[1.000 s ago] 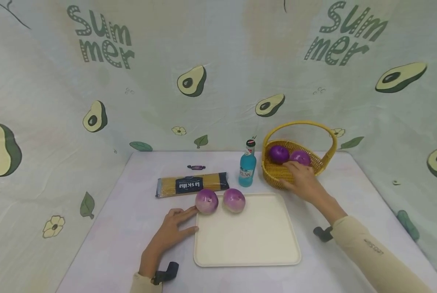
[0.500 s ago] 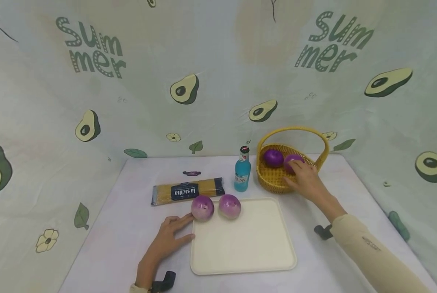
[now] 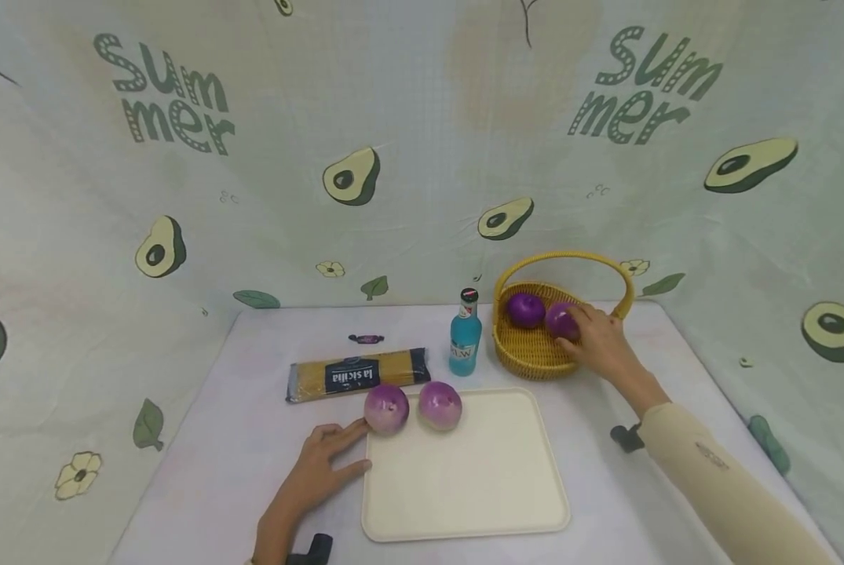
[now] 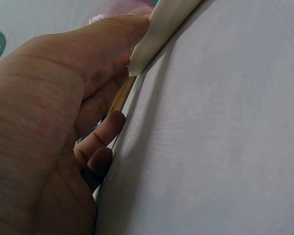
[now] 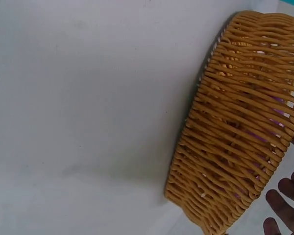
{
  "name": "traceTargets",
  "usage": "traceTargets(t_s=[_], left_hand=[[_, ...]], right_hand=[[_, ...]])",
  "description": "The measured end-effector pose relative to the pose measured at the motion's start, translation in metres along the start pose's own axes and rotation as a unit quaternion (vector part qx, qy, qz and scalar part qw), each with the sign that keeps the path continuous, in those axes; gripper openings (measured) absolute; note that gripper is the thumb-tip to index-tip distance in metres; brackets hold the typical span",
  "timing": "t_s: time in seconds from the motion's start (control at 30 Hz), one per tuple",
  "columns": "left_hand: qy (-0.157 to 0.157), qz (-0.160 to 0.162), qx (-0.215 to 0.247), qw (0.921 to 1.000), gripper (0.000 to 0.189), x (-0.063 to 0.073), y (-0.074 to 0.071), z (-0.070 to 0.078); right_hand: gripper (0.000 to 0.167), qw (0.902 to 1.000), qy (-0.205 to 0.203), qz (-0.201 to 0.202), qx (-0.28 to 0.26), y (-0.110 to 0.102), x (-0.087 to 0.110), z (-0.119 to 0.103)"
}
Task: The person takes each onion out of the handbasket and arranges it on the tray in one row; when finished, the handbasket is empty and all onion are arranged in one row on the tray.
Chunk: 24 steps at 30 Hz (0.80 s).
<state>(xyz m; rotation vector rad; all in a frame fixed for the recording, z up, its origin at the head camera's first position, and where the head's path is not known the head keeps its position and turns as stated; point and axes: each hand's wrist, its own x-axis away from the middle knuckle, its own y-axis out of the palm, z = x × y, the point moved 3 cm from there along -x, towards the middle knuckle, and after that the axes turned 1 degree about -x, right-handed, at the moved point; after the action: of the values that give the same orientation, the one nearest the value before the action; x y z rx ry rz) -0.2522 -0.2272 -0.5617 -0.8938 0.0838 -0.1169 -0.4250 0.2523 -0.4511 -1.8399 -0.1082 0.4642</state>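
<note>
Head view: at the far right, the right purple bulb is partly hidden by the fingers of the right hand, which are curved over it, thumb set apart; whether it is gripped cannot be told. It is held, with the left purple bulb, inside the woven basket, whose handle is arched from left to right. The bulb is glossy and rounded, so no long axis can be made out. By the left hand, the left edge of the smooth cream tray is touched, index finger and thumb spread apart. Across the tray's far left part, the left pale-purple bulb and the right pale-purple bulb are set side by side. Farther off, the pasta packet is laid lengthwise left to right, its right end slightly farther; the blue bottle is stood upright.

Left wrist view: the tray is mostly cut off, its rim met by the thumb; two fingertips are seen bent below.

Right wrist view: the hand is cropped at the right edge, its visible fingers apart; only purple glimpses are shown through the basket's coarse weave.
</note>
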Motion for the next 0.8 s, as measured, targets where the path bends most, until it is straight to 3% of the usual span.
traceTargets(t_s=[0.17, 0.43, 0.6, 0.8], left_hand=[[-0.010, -0.001, -0.001, 1.0000, 0.063, 0.007, -0.001, -0.003], [0.004, 0.002, -0.005, 1.0000, 0.063, -0.004, 0.002, -0.001], [-0.006, -0.007, -0.003, 1.0000, 0.064, -0.003, 0.001, 0.000], [0.006, -0.003, -0.007, 1.0000, 0.064, -0.004, -0.002, 0.003]], right_hand=[[0.073, 0.9994, 0.007, -0.033, 0.000, 0.010, -0.005, 0.005], [0.074, 0.9997, 0.009, -0.020, 0.011, 0.009, -0.019, 0.020], [0.077, 0.9991, 0.008, -0.035, 0.021, 0.012, -0.023, 0.022], [0.080, 0.9979, 0.025, -0.046, 0.037, 0.017, -0.026, 0.025]])
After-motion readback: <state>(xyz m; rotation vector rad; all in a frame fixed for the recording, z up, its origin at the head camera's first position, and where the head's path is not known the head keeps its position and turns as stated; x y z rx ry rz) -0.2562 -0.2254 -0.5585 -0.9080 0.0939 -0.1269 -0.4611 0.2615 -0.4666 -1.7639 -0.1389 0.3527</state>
